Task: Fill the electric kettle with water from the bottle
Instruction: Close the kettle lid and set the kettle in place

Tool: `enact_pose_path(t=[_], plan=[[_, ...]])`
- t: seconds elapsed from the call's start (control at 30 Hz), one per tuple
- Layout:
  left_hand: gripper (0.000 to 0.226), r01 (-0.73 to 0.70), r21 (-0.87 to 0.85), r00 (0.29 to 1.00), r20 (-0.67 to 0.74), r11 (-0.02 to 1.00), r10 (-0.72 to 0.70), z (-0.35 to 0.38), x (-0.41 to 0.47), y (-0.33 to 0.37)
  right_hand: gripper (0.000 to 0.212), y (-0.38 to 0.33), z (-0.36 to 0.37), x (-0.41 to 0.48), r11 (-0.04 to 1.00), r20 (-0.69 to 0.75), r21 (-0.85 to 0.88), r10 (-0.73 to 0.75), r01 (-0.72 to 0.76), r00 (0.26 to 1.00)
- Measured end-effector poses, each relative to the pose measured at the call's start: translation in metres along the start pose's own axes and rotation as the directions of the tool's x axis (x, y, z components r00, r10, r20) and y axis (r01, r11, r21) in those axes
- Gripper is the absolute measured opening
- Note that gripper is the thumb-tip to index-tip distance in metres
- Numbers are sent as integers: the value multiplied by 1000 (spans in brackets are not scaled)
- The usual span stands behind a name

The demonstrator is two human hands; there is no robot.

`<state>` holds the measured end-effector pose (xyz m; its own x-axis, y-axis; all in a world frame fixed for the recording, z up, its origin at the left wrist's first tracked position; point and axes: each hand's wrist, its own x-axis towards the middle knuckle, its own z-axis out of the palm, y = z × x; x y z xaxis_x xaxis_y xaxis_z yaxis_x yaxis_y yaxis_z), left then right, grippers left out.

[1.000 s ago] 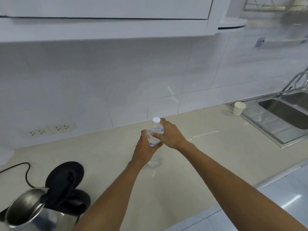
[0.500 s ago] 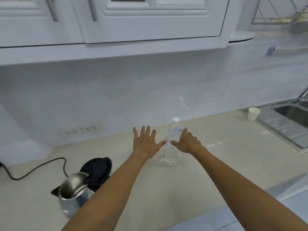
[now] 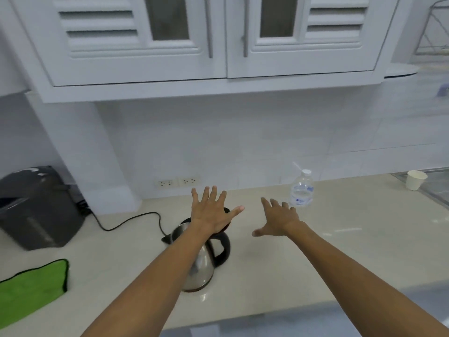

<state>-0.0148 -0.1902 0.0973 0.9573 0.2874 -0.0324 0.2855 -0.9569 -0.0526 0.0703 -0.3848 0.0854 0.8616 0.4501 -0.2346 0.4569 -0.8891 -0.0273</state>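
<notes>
Both hands, left hand (image 3: 211, 215) and right hand (image 3: 279, 218), spread empty; bottle (image 3: 301, 189) upright, seemingly capped; kettle (image 3: 201, 259) spout leftward.

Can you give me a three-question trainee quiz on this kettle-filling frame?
1. True or false: the left hand is gripping the bottle.
2. The bottle's cap is: A) on, B) off, C) lying on the counter.
3. What green item lies at the counter's left edge?

Key
1. False: both the left hand and the right hand are open and empty; the bottle stands alone, upright.
2. A.
3. A green cloth, left of the kettle.
</notes>
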Motion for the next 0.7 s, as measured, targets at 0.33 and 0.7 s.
enact_pose_path(t=[0.33, 0.7], plan=[[115, 121, 10, 991, 53, 993, -122, 37, -65, -99, 132, -99, 6, -8, 989, -8, 19, -146, 146, 989], [130, 170, -18, 974, 159, 985, -165, 87, -68, -151, 114, -157, -15, 1, 926, -137, -61, -377, 372, 916]])
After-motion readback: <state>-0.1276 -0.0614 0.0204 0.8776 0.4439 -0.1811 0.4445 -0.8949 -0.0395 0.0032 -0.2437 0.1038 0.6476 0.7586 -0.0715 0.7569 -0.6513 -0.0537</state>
